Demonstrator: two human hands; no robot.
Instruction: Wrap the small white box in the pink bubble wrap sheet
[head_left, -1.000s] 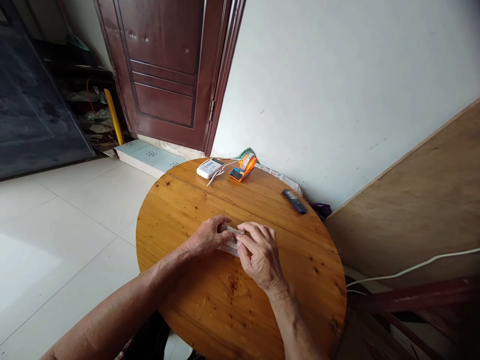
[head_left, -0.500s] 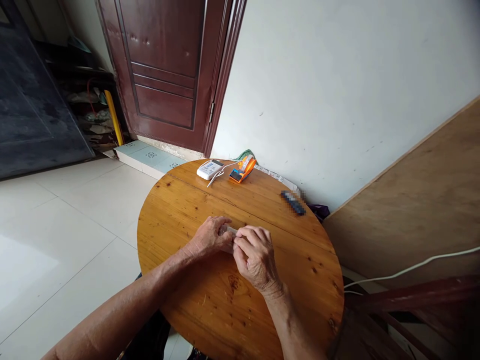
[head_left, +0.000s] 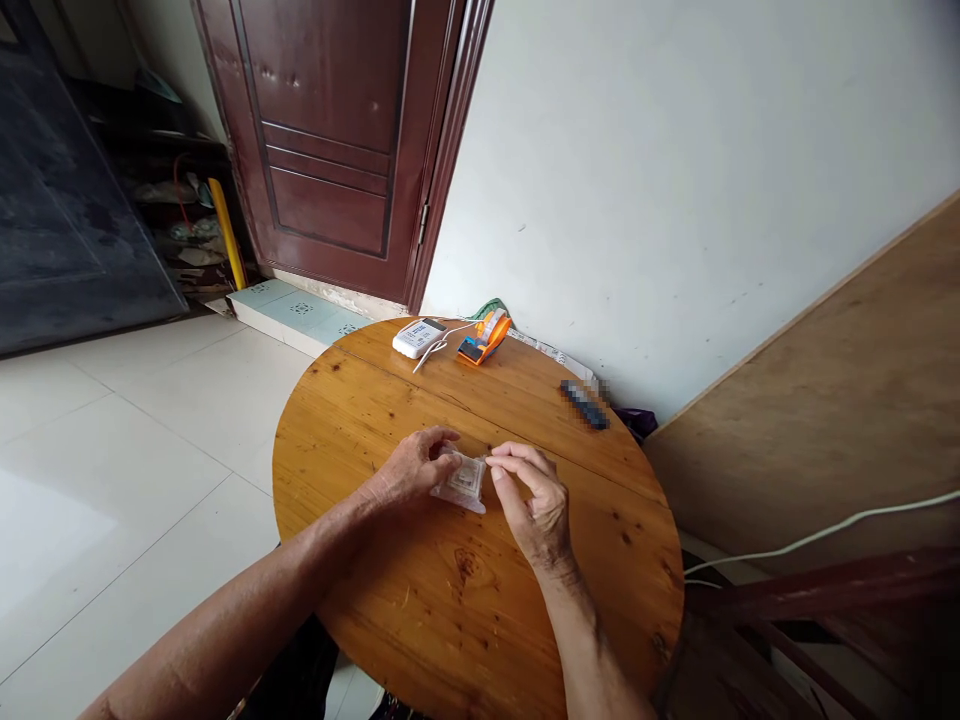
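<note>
A small, flat, squarish packet in clear plastic wrapping (head_left: 466,482) lies on the round wooden table (head_left: 360,400), with a pale, framed pattern on its top. My left hand (head_left: 420,465) grips its left side, thumb over the top and fingers behind the far edge. At the packet's far right corner, the thumb and forefinger of my right hand (head_left: 534,500) are pinched together on a bit of the wrapping. The exact spot between those fingertips is too small to make out clearly.
Toward the table's far edge are a white power strip or adapter (head_left: 417,339) with a white cable and an orange tape dispenser (head_left: 487,340). A dark, pixelated object (head_left: 585,403) lies at the far right. Behind stand a white wall (head_left: 660,180) and a red-brown door (head_left: 330,150).
My right hand has shifted a little right, away from my left hand, uncovering the packet's top. The left hand stays nearly in place.
</note>
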